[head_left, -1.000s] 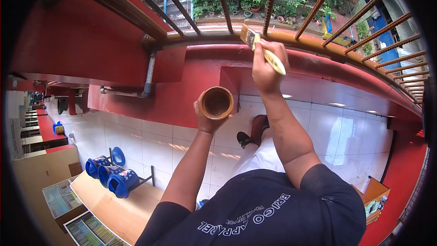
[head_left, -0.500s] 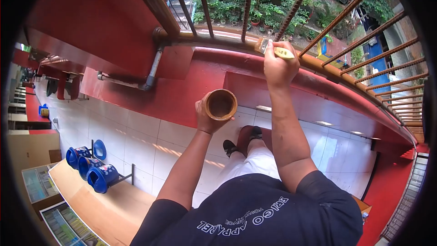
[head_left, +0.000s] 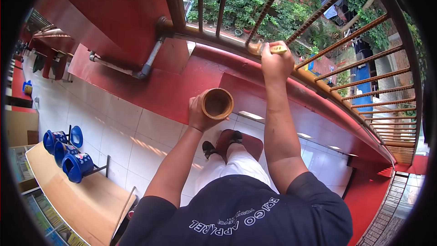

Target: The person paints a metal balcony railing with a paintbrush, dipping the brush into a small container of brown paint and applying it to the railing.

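Note:
My right hand (head_left: 277, 67) is closed around the pale yellow handle of a flat paintbrush (head_left: 278, 49), held out at the railing. Its brown-stained bristles lie against the lower rail (head_left: 307, 77), close to the foot of a ribbed upright bar (head_left: 268, 7). Lower and to the left, my left hand (head_left: 197, 115) grips a round cup (head_left: 217, 89) by its side, mouth facing up. The cup's rim is stained brown, and dark brown liquid shows inside.
A red ledge (head_left: 243, 68) runs below the railing, with a grey pipe (head_left: 152, 57) at its left. My feet are on a red stool (head_left: 249, 145) above white tiles. Blue bins (head_left: 77, 166) stand by a wooden surface (head_left: 86, 205) at lower left. Plants (head_left: 255, 4) grow beyond the bars.
The brush has slid left along the lower rail, nearer the foot of a bar. My left hand still holds the cup. The whole view has shifted a little.

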The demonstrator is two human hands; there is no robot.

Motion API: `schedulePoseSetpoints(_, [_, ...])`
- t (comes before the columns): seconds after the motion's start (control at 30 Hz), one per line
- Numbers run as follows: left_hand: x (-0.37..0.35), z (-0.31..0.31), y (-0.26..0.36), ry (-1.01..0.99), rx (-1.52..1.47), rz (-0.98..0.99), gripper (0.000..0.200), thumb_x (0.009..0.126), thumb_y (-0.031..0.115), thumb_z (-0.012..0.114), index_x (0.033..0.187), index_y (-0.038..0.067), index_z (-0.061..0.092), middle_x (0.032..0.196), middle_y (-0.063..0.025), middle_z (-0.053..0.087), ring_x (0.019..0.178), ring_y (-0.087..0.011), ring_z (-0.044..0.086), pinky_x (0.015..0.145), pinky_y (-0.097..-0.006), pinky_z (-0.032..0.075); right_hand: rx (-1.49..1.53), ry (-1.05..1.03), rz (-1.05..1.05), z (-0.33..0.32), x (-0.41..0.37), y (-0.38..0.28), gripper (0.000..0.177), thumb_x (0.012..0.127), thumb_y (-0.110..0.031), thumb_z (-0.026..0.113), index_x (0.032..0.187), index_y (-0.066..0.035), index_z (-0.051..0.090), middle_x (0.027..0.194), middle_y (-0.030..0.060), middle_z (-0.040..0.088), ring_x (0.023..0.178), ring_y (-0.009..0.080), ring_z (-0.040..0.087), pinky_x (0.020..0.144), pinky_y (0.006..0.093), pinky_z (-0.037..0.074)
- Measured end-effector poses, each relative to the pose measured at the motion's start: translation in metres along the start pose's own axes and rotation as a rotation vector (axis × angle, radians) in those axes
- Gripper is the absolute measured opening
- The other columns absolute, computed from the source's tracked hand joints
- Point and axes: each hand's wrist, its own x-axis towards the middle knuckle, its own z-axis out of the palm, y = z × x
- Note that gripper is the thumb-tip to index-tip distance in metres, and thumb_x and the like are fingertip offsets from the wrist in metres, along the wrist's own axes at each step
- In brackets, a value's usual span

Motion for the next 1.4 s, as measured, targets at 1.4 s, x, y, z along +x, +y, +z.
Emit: schedulePoseSetpoints(1.4, [0.002, 0.000, 0.000, 0.004, 0.043, -0.006, 0.115, 0.051, 0.072, 0.087, 0.138, 0.009, 0.046, 0.122, -0.0059, 0.062, 0.108, -0.0249, 0.062, 0.093, -0.0439, 0.043, -0.186, -0.470, -0.776, -0.045, -0.014, 0.025, 0.013, 0.072, -0.008, 0.066, 0.083, -0.013, 0.061, 0.093, 0.0025, 0.065, 0.083, 0.0243, 0.066, 0.067, 0.0366, 0.057])
